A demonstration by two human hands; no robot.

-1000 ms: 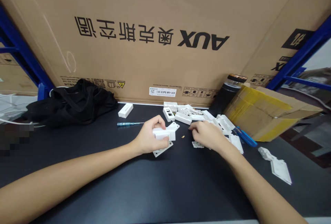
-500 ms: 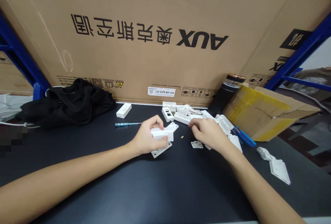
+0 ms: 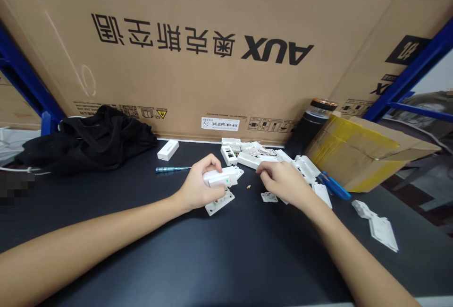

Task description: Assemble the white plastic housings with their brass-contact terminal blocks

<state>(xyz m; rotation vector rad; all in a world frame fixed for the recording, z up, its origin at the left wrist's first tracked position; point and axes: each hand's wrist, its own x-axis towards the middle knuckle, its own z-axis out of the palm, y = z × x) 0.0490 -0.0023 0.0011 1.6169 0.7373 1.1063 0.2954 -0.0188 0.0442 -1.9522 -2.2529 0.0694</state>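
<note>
My left hand [image 3: 200,185] is closed round a white plastic casing [image 3: 222,178] with a small green mark on its side. Beneath it on the table lies a flat white plastic plate [image 3: 220,203] with holes. The fingers of my right hand [image 3: 283,180] are curled down beside a pile of white plastic parts [image 3: 260,152]; whatever is at their tips, if anything, is hidden. A tiny brass-coloured piece [image 3: 248,186] lies between my hands. Just below my right hand sits a small white openwork part [image 3: 269,197].
Left of my hands are a screwdriver [image 3: 171,169] and a white box-shaped piece [image 3: 168,150]. A black cloth [image 3: 92,144] lies far left. A dark bottle [image 3: 309,125], a taped carton [image 3: 368,156], a blue-handled tool [image 3: 334,185] and white pieces [image 3: 382,232] stand or lie right. Behind rises a large cardboard box [image 3: 198,85].
The white casing in my left hand has turned slightly, bringing its green mark into view. My right hand stays nearly in place with its fingers curled. The view has shifted slightly.
</note>
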